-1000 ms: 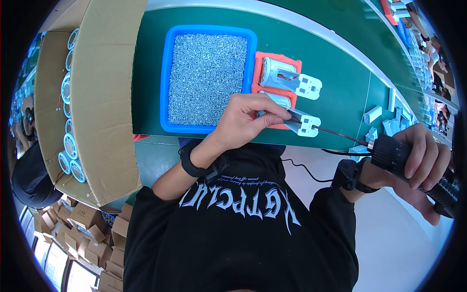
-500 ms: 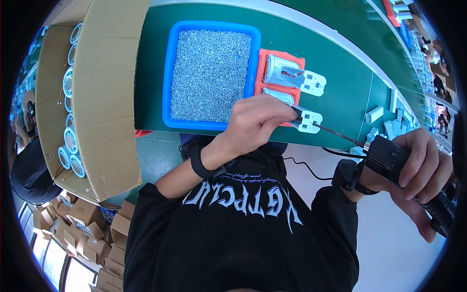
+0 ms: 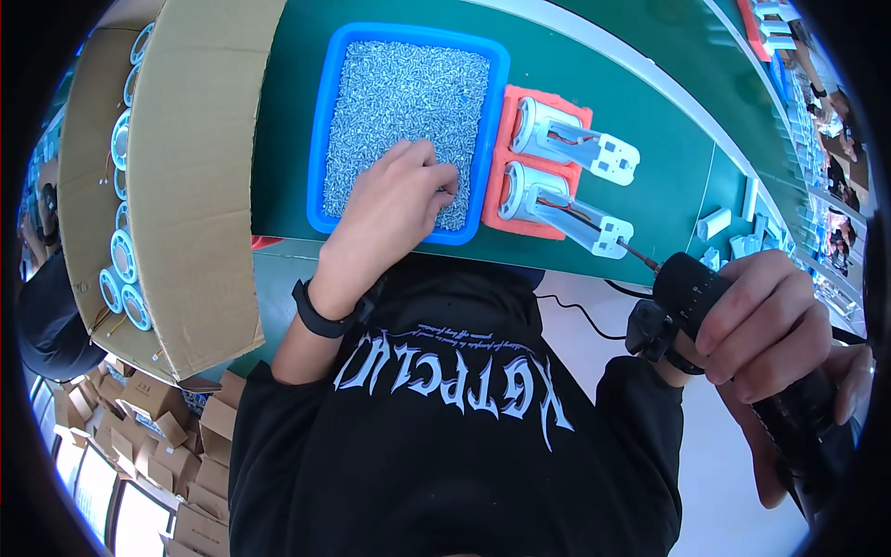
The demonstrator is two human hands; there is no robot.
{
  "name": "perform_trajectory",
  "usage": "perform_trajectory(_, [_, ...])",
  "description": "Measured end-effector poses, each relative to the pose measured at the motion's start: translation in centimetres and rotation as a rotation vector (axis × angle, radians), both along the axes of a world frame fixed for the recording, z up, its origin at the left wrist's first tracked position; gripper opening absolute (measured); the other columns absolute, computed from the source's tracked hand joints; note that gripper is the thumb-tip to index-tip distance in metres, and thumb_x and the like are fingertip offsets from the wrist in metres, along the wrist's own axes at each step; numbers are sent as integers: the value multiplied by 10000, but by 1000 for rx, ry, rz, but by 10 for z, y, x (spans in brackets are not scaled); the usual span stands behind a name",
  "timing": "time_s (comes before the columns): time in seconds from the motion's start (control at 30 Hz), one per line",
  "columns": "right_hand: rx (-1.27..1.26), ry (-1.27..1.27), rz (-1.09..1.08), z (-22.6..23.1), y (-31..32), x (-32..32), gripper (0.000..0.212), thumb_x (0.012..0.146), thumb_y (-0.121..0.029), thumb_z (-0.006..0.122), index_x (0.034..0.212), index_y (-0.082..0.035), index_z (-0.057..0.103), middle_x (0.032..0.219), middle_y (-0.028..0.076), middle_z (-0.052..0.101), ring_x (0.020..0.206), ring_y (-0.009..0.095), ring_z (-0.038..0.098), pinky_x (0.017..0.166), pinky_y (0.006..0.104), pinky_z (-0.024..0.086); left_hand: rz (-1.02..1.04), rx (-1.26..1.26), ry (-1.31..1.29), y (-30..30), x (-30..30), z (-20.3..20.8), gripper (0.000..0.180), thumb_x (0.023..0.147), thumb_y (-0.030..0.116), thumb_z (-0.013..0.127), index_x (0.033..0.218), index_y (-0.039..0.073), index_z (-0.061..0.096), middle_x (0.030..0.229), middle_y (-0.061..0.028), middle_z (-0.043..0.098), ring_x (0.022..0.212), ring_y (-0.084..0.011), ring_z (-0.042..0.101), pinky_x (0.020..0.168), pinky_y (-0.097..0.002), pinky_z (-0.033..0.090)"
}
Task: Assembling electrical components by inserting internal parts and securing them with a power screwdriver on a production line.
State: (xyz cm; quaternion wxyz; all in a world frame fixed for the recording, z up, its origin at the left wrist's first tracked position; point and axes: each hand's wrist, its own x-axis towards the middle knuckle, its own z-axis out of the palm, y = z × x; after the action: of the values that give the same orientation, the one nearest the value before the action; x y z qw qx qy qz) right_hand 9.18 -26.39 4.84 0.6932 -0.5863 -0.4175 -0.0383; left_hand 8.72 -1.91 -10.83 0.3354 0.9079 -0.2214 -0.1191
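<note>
My left hand (image 3: 394, 200) is over the blue tray (image 3: 322, 139), its fingers curled down among many small silver screws (image 3: 399, 93). The fingertips are partly hidden, so I cannot make out what is pinched. My right hand (image 3: 770, 325) grips a black power screwdriver (image 3: 687, 288) with a long thin bit (image 3: 639, 254). The bit's tip meets the end plate of the nearer white housing (image 3: 548, 200), which has a round body and a long open arm with wires inside. A second such housing (image 3: 557, 130) lies beside it. Both rest in a red foam holder (image 3: 508, 121).
At left stands a tall open cardboard box (image 3: 200, 186) holding several round white parts with wires (image 3: 122, 255). Small white pieces (image 3: 715, 225) lie on the green table (image 3: 640, 102) at right. A black cable (image 3: 585, 316) hangs below the table edge. Other people are at both sides.
My left hand has left the nearer housing and moved left into the screws. The screwdriver has shifted slightly left and down, its bit still at the housing's end plate.
</note>
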Motion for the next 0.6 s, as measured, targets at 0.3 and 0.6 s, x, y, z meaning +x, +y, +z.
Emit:
perform_trajectory(0.3, [-34,12,59,0,-3,3,395,874,-80,600,1222,-153,428,704,81,610,517,186,614,535,300,544,136,-327,-27,0,7,-5,154,735,-17,688,874,45,715,880,-86,657,767,-232,647,660,-304,517])
perform_trajectory(0.6, [-14,11,155,-5,-4,9,443,858,-228,651,1227,-144,420,717,100,621,517,198,618,486,297,523,106,-786,-141,-51,-2,0,171,687,-30,710,840,49,701,822,-73,663,770,-223,654,624,-318,524])
